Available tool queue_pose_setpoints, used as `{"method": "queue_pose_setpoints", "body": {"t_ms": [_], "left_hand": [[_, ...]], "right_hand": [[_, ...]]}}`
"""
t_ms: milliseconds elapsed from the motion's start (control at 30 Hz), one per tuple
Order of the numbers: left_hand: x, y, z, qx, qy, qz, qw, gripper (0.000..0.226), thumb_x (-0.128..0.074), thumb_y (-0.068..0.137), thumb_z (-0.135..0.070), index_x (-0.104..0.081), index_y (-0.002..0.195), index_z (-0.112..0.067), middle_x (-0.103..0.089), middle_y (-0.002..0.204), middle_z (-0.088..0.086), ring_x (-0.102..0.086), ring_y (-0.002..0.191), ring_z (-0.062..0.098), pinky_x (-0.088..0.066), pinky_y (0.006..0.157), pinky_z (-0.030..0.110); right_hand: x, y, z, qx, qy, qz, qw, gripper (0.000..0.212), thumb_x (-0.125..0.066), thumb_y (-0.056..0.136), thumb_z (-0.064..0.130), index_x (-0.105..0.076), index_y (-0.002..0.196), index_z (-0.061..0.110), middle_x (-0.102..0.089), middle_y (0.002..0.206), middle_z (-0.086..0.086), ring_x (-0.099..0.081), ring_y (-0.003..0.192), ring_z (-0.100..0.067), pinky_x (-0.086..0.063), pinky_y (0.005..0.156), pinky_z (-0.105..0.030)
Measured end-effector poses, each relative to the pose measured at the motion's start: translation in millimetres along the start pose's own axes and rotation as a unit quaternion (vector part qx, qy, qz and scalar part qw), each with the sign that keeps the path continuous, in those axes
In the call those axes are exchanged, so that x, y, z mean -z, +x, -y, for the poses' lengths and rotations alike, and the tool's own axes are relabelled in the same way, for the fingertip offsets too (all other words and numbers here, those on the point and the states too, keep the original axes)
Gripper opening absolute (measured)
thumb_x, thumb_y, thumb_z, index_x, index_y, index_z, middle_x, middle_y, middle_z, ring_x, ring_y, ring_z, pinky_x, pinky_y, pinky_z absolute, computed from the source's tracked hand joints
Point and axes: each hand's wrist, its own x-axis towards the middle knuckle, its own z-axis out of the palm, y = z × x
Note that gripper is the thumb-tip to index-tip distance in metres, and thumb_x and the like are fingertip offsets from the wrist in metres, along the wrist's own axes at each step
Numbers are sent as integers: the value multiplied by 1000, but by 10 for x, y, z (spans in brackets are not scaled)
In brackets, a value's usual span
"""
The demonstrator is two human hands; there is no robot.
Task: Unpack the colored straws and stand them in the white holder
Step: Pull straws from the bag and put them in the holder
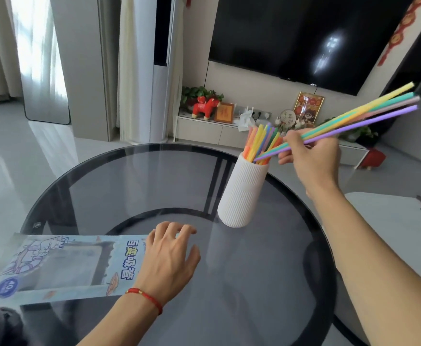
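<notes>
While the right hand (311, 156) at right of centre is pinched round a slanted bunch of straws (354, 121), tips at the holder (241, 193) mouth, left hand (169, 255) rests spread on the wrapper (54, 265) lower left; straws look light, slick, bendy, best gripped mid-length.

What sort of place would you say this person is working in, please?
Most likely a home living room: a large dark television hangs on the wall above a low cabinet of ornaments, and the person works at a round glass table.
</notes>
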Motion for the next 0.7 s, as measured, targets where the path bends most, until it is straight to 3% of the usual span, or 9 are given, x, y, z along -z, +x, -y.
{"method": "queue_pose_setpoints", "body": {"t_ms": [100,267,333,433,533,633,700], "left_hand": [[-4,-12,5,4,-6,7,1000,30,-56,92,-35,-58,120,-26,-62,114,-6,-45,119,21,-40,96,38],[-5,-27,5,8,-11,25,1000,32,-51,93,-39,-53,124,-29,-61,113,-8,-41,121,19,-38,98,37],[-11,-31,17,9,-11,26,1000,33,-49,93,-40,-52,125,-30,-61,113,-10,-40,121,18,-38,98,36],[-12,-22,24,8,-14,20,1000,32,-50,93,-41,-53,123,-30,-61,110,-10,-41,120,18,-38,97,35],[-18,-11,15,7,-17,21,1000,32,-51,93,-40,-53,123,-30,-61,110,-10,-41,120,18,-39,96,36],[-13,-4,21,10,-20,25,999,33,-51,93,-40,-52,124,-30,-62,111,-10,-41,122,18,-39,96,36],[-2,0,34,13,-23,21,999,33,-52,92,-40,-53,124,-30,-63,110,-9,-42,121,18,-41,95,37]], "right_hand": [[-113,22,53,24,-92,31,995,24,-67,95,26,-74,88,5,-77,65,-4,-76,53,-15,-68,65,-39],[-295,14,126,-15,-200,113,973,26,-70,94,30,-70,81,7,-76,78,-13,-74,76,-34,-65,72,-51],[-322,34,167,-26,-224,124,966,33,-72,91,40,-69,78,10,-71,74,-8,-70,76,-32,-62,69,-47],[-309,75,264,-15,-201,59,978,44,-68,87,56,-61,67,17,-60,61,2,-62,68,-27,-47,57,-33],[-299,105,334,19,-187,15,982,41,-62,95,47,-56,65,19,-67,67,-6,-67,74,-35,-53,66,-37],[-314,106,323,15,-241,82,967,43,-62,101,40,-65,73,8,-71,74,-13,-71,76,-36,-53,61,-36],[-306,104,328,23,-246,74,966,36,-65,100,42,-68,83,11,-73,81,-10,-71,76,-30,-46,55,-26]]}}
